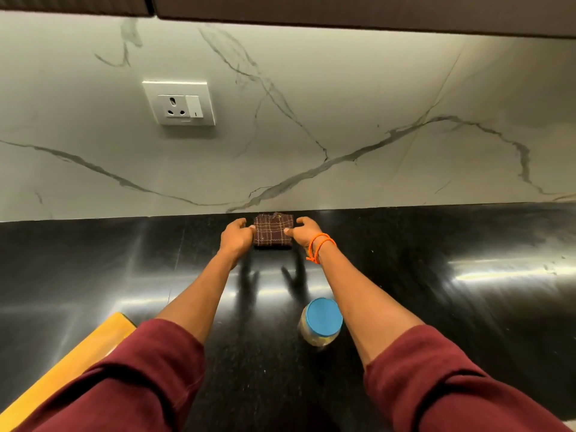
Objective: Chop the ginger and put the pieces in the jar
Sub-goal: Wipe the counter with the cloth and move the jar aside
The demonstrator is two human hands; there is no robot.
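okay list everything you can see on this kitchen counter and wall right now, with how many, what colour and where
folded cloth: one, dark maroon plaid, back of the counter against the wall
jar: one, clear with a blue lid on, near centre of the counter
board: one, yellow, lower left corner, partly hidden
counter: one, glossy black
socket plate: one, white, on the marble wall
thread bracelet: orange, right wrist
left hand: thumb touching the cloth's left edge
right hand: thumb touching the cloth's right edge
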